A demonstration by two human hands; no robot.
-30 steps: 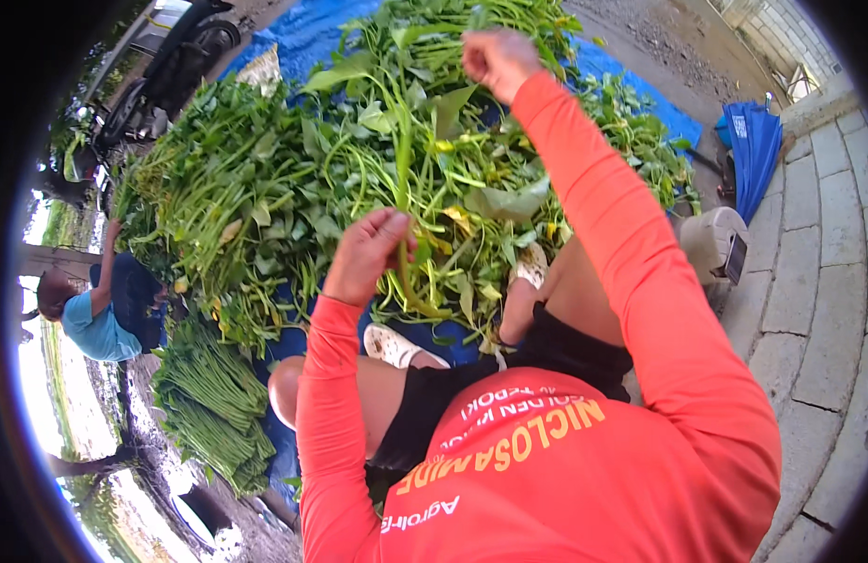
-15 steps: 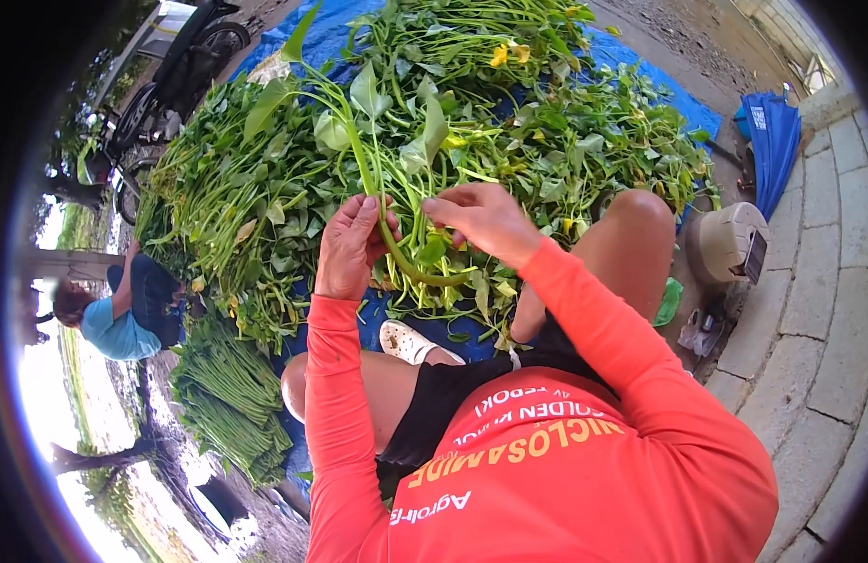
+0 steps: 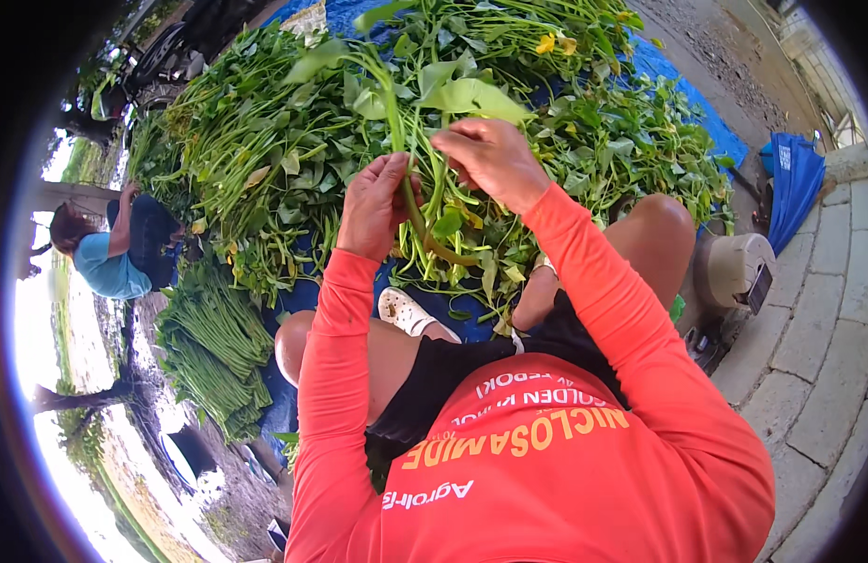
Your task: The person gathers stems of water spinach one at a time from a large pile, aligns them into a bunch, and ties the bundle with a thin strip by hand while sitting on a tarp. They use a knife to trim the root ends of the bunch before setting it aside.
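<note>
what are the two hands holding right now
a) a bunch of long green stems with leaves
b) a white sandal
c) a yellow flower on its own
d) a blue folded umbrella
a: the left hand and the right hand both close around a bunch of long green leafy stems raised over the heap of greens; the blue folded umbrella and the white sandal lie untouched.

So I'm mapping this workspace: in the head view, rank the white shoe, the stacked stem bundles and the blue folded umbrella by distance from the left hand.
1. white shoe, just below the left hand.
2. stacked stem bundles, lower left.
3. blue folded umbrella, far right.
</note>
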